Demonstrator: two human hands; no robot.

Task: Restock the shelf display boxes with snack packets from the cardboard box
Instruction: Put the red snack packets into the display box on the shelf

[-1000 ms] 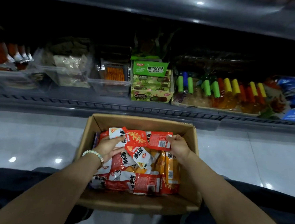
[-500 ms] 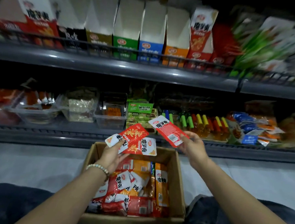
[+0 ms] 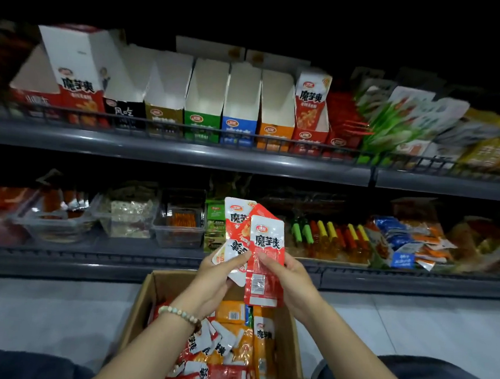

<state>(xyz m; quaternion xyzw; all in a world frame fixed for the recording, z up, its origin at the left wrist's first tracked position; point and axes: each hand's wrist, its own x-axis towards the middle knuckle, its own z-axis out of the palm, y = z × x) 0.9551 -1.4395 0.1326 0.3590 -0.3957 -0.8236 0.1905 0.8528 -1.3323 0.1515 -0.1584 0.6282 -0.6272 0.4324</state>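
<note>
An open cardboard box (image 3: 146,307) stands on the floor between my knees, with several red and orange snack packets (image 3: 230,346) inside. My left hand (image 3: 221,273), a bead bracelet on its wrist, grips a fan of red-and-white packets (image 3: 235,227) above the box. My right hand (image 3: 292,279) pinches one upright red-and-white packet (image 3: 264,259) against that fan. On the upper shelf stands a row of display boxes (image 3: 240,105), black, olive, green, blue, orange and red. Their white insides look bare from here.
A wire rail (image 3: 187,136) runs along the upper shelf's front edge. The lower shelf holds clear plastic tubs (image 3: 180,228), a small green carton (image 3: 215,216), coloured tube sweets (image 3: 329,234) and blue and orange packets (image 3: 405,246). Pale tiled floor (image 3: 38,316) lies on both sides of the box.
Both hands lifted packets out of the cardboard box and came together, so the right hand's packet now stands upright against the left hand's fan. My view tilted up to the upper shelf.
</note>
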